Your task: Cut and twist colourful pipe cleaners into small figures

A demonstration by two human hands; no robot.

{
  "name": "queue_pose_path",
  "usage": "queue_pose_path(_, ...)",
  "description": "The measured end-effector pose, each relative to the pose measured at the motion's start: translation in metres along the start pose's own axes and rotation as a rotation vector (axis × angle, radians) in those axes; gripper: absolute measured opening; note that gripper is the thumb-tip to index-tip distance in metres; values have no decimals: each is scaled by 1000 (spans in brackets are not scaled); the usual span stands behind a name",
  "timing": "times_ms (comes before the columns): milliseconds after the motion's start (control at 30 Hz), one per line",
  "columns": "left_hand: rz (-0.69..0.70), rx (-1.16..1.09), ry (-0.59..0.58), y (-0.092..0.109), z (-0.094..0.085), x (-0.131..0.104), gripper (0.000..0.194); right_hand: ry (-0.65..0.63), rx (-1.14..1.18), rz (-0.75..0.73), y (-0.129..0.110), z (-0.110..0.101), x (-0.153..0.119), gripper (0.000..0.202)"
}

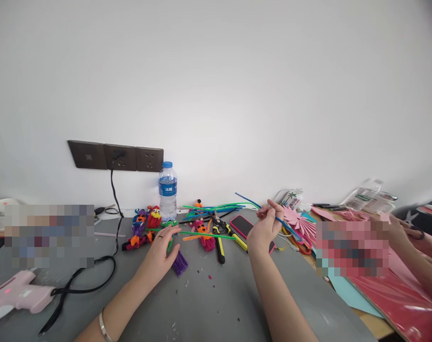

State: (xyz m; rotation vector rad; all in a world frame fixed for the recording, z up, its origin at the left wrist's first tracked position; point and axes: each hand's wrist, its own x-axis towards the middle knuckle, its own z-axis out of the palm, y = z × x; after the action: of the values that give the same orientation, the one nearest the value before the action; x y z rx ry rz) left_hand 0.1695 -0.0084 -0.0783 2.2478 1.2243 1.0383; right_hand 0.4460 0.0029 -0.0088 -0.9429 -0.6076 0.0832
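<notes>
My left hand (165,243) rests low over the table, fingers stretched out and partly covering a green and purple pipe-cleaner piece (180,264). Whether it touches that piece I cannot tell. In my raised right hand (267,225) a blue pipe cleaner (249,199) is pinched, running out on both sides of the fingers. A long green pipe cleaner (209,234) lies between the hands. Near it are an orange and magenta pipe-cleaner figure (204,233) and yellow-and-black handled pliers (220,247). Beside my right wrist lies a phone with a pink edge (242,226).
Several pipe-cleaner figures (139,221) and a water bottle (168,194) stand by the wall. A pink glue gun (20,292) and a black cord (112,270) lie left. On the right are pink paper fans (299,221) and another person's hands (411,237) with scissors (411,219).
</notes>
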Motion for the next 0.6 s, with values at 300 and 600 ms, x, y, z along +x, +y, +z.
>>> queue_pose_path(300, 103, 76, 22, -2, 1, 3, 21, -685, -162, -56, -2, 8, -33, 28)
queue_pose_path(600, 25, 46, 189, 13, -9, 3, 43, -732, -345, -363, -11, 10, -38, 25)
